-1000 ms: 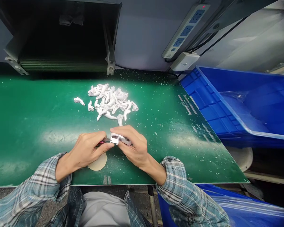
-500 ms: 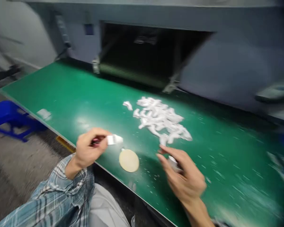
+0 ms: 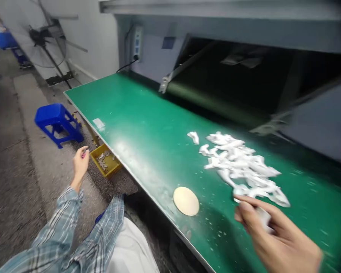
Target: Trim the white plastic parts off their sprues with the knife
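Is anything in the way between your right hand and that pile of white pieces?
No, nothing visible stands in the way. The right hand holds a white plastic piece right at the near edge of the pile of white plastic pieces.

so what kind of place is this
Probably a factory workshop: a long green-topped workbench, a heap of white moulded parts on it, and a small yellow tray of parts on the floor.

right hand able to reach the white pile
Likely yes: the right hand sits at the edge of the white pile, nothing between, though it holds a white piece.
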Motion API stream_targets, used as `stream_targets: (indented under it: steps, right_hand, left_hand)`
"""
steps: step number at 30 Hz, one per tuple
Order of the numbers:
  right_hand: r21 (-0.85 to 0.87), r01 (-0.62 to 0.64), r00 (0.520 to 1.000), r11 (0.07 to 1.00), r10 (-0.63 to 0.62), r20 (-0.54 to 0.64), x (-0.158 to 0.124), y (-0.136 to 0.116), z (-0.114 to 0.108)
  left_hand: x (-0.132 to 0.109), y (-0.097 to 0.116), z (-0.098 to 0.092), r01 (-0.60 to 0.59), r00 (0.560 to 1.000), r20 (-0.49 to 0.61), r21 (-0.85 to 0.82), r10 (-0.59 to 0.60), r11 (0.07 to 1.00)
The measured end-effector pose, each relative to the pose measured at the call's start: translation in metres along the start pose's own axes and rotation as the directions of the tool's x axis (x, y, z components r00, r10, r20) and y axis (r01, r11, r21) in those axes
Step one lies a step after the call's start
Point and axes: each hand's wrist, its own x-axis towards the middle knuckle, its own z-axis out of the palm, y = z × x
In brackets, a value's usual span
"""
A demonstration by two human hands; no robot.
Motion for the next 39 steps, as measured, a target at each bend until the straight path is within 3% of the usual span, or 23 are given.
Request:
stream_targets:
  steps: [4,6,7,8,10,11,12,15,17,19,23,26,28,31,33,36,39]
  right_hand:
    - [0.182,0.037,0.995,0.983,-0.053,0.083,0.007,-0.001,0.004]
    - [0.283,0.021,0.996,0.959,-0.045,0.08,0.013,0.008,0.006]
    - [0.319,-0.001,0.997,0.948,-0.023,0.071,0.016,0.013,0.007]
    - [0.348,-0.017,0.998,0.937,-0.005,0.063,0.017,0.017,0.008]
    - [0.382,-0.044,0.998,0.923,0.024,0.057,0.017,0.023,0.009]
    - [0.39,-0.052,0.998,0.919,0.03,0.061,0.017,0.024,0.01]
    - [0.395,-0.057,0.997,0.917,0.033,0.066,0.016,0.026,0.01]
    - [0.376,-0.068,0.996,0.924,0.044,0.072,0.016,0.028,0.007]
    - [0.324,-0.077,0.996,0.943,0.061,0.058,0.017,0.029,0.004]
    - [0.257,-0.056,0.998,0.965,0.049,0.031,0.019,0.03,0.001]
    - [0.183,0.112,0.994,0.977,-0.112,-0.009,0.019,0.029,0.003]
    - [0.172,0.224,0.975,0.959,-0.222,-0.033,0.013,0.026,0.009]
    - [0.169,0.239,0.971,0.956,-0.232,-0.061,0.009,0.023,0.016]
    - [0.263,0.12,0.992,0.957,-0.103,-0.075,0.006,0.018,0.023]
    - [0.399,0.016,0.998,0.917,0.01,-0.061,0.007,0.014,0.025]
    - [0.516,-0.048,0.995,0.855,0.089,-0.055,0.009,0.009,0.022]
    - [0.42,0.061,0.991,0.906,-0.006,-0.132,0.011,0.008,0.017]
  left_hand:
    - [-0.007,0.063,0.003,-0.196,0.977,0.049,-0.153,0.205,0.969]
    - [-0.006,0.108,0.019,-0.401,0.887,0.142,-0.238,0.44,0.884]
    - [-0.007,0.134,0.033,-0.485,0.794,0.249,-0.29,0.554,0.825]
    - [-0.01,0.162,0.053,-0.558,0.659,0.347,-0.369,0.667,0.743]
    - [-0.023,0.215,0.102,-0.651,0.308,0.549,-0.474,0.777,0.593]
    - [-0.031,0.239,0.13,-0.688,0.184,0.618,-0.474,0.764,0.549]
    - [-0.04,0.259,0.158,-0.723,0.111,0.681,-0.444,0.724,0.529]
    - [-0.059,0.298,0.227,-0.741,0.01,0.712,-0.467,0.702,0.483]
    - [-0.063,0.309,0.249,-0.73,-0.023,0.722,-0.484,0.691,0.482]
    - [-0.062,0.313,0.25,-0.707,-0.038,0.733,-0.5,0.68,0.5]
    - [-0.074,0.314,0.207,-0.587,-0.068,0.736,-0.576,0.673,0.57]
    - [-0.102,0.309,0.171,-0.179,-0.044,0.787,-0.612,0.615,0.77]
    - [-0.123,0.304,0.159,-0.07,-0.001,0.793,-0.608,0.609,0.791]
    - [-0.144,0.296,0.156,-0.095,0.084,0.715,-0.687,0.694,0.72]
    - [-0.149,0.293,0.158,-0.154,0.106,0.617,-0.764,0.779,0.626]
    - [-0.148,0.291,0.157,-0.275,0.09,0.444,-0.849,0.892,0.451]
    - [-0.144,0.289,0.153,-0.448,0.027,0.238,-0.866,0.971,0.225]
